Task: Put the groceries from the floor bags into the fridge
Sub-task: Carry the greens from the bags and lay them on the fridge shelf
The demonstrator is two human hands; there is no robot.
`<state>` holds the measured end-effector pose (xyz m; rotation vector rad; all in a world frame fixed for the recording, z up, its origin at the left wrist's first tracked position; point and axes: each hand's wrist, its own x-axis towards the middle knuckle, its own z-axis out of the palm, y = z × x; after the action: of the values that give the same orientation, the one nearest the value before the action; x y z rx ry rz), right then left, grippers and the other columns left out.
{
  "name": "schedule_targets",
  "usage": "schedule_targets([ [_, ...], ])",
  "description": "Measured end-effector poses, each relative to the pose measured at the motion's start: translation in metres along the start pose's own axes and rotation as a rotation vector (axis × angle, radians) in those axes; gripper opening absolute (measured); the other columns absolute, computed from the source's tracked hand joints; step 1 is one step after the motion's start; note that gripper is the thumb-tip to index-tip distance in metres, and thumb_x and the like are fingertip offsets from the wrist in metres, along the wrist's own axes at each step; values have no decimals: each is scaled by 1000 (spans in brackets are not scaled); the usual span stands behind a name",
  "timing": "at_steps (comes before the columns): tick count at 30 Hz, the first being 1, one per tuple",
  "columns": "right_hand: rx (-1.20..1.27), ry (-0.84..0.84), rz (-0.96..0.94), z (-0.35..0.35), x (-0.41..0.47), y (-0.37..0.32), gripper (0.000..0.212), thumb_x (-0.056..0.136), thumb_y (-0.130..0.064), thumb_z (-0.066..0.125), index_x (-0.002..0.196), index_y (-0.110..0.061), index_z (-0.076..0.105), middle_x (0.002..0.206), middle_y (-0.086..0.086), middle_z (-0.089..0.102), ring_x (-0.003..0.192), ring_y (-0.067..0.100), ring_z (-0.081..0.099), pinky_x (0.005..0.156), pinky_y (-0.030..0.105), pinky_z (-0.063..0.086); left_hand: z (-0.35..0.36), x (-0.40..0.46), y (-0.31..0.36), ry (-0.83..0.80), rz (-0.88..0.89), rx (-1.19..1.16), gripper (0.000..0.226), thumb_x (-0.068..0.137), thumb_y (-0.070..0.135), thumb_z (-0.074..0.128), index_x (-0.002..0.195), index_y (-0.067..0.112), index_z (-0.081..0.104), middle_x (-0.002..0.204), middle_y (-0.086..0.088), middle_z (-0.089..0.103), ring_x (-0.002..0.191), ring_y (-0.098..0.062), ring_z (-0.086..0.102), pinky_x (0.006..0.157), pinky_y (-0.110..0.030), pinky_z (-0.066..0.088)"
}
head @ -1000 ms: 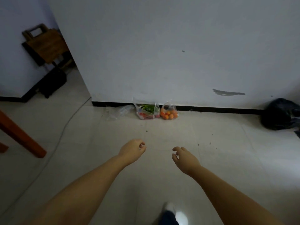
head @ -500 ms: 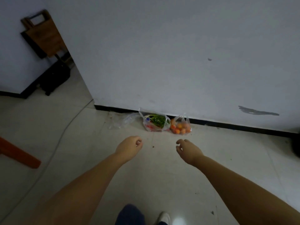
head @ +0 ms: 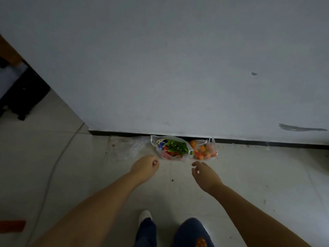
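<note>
Nearest the camera, at the bottom edge, a pair of knees in dark blue trousers [head: 192, 232] shows, with a white shoe [head: 145, 215] just ahead of the left one on the pale tiled floor [head: 258, 175]. Both bare forearms reach forward and down from the lower corners. The left hand [head: 145, 167] hangs over the floor with its fingers curled loosely inward toward the palm, holding nothing. The right hand [head: 204, 173] is held with the fingers bent but spread apart, an open, relaxed claw, also empty. Neither hand touches anything; each hangs a little short of the bags. Just beyond the fingertips, two clear plastic bags sit side by side on the floor, pressed against the black skirting strip [head: 267, 142] at the foot of the wall. The left bag [head: 171, 148] holds leafy greens on top of something red, with a bit of blue showing at its left edge. The right bag [head: 204, 148], touching it, holds orange and reddish round fruit, with its handles sticking up. To the left of the pair lies a flattened, crumpled piece of clear plastic [head: 128, 148]. A thin pale cable [head: 53, 166] curves across the tiles on the left. At the far left edge a red-orange piece [head: 12, 226] juts in low down. Behind everything rises a plain white wall [head: 178, 68] with a dark scuff [head: 300, 128] on the right, and past its left corner stands a dark object [head: 23, 97], too dim to identify.
</note>
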<state>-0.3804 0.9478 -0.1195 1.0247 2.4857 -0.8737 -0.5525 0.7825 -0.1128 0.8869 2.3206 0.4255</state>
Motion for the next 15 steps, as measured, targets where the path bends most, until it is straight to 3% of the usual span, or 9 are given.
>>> schedule_targets([
  [5,28,-51,16,1,75,5,35,99,-28,39,132,-17,47,125,6,54,110,22,56,90,31,45,31,73,-11,-83,-6,-36,21,95,28,45,90,13,59,89,-4,59,81,-19,55,70,-31,43],
  [10,23,-78,-51,41,188,30,31,99,-25,38,126,-16,51,117,7,57,99,20,58,84,30,46,100,167,-35,-93,-59,-145,24,96,28,42,103,15,61,100,-2,62,85,-14,54,81,-31,48],
  [15,-24,-113,-97,148,305,77,33,99,-25,35,128,-18,49,122,5,54,102,23,58,82,34,47,218,265,-87,-160,-7,-118,29,98,27,38,118,18,58,118,0,58,111,-14,53,97,-28,43],
])
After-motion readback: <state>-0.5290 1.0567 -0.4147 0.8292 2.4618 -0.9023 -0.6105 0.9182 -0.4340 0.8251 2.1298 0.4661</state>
